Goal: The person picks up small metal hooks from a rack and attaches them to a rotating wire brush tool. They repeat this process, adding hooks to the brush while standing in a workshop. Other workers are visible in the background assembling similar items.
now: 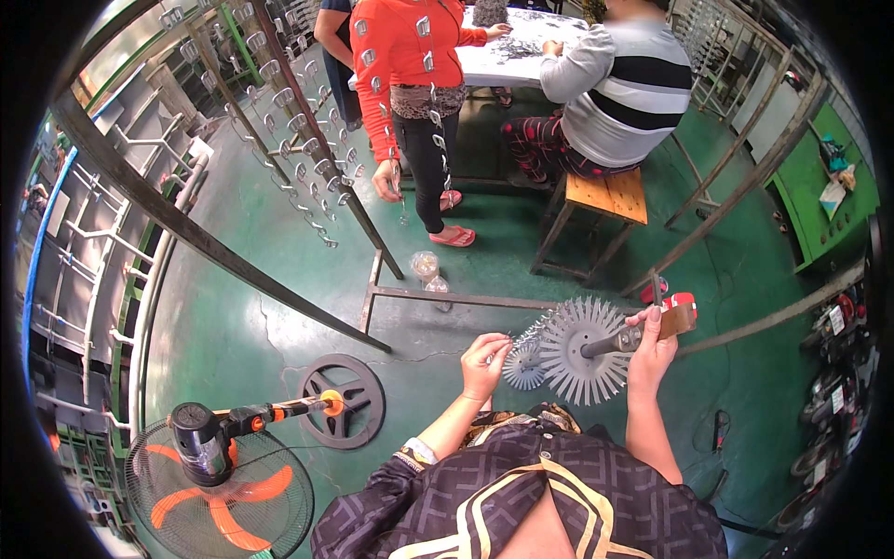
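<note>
In front of me stands a grey metal disc (562, 343) with long, narrow teeth all round its rim. A dark shaft (607, 346) runs from its hub to the right. My right hand (654, 352) is closed around the shaft's outer end, beside a brown block (674, 321). A smaller toothed disc (524, 365) sits lower left of the large one. Small shiny metal pieces (535, 329) line the space between the discs. Next to them, my left hand (484, 361) is closed in a pinch; what its fingertips hold is too small to make out.
A fan (219, 484) and a black spoked wheel base (342, 401) lie to my left. Metal frame bars (466, 298) cross ahead, with hanging strings of metal clips (303, 126). A person in red (405, 47) stands beyond; another sits on a wooden stool (605, 196) at a white table (521, 61).
</note>
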`<state>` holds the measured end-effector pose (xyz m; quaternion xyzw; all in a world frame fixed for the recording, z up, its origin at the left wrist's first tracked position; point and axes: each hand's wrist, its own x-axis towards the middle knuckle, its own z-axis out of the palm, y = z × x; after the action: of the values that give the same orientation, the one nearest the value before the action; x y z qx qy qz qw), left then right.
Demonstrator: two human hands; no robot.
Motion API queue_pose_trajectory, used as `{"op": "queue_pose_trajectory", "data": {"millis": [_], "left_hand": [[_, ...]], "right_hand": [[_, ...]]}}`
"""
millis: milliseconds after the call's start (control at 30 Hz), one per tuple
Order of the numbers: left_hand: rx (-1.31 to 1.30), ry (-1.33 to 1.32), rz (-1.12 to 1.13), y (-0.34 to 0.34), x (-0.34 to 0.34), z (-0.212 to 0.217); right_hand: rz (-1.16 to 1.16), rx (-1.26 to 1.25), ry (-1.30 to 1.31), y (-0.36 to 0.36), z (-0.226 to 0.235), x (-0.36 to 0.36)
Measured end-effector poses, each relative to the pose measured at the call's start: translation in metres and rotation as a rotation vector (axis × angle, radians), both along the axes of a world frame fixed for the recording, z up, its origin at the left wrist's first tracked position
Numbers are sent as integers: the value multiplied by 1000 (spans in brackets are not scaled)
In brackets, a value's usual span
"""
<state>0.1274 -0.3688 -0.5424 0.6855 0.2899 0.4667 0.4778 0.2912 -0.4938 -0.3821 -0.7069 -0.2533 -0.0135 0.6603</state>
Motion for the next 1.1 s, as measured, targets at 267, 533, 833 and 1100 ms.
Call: {"op": "queue_pose_trajectory", "data": {"millis": [267,533,833,1100], "left_hand": [[17,41,9,-10,22,-23],[29,71,21,-9,32,-37],[-32,50,-4,-2,39,-31],[45,83,20,-1,44,-34]], "right_hand": [[20,5,-7,0,-2,-2],[44,-3,13,-2,-3,-3],[37,-14,-12,1,-3,0],[23,-34,-15,4,2,-3]]}}
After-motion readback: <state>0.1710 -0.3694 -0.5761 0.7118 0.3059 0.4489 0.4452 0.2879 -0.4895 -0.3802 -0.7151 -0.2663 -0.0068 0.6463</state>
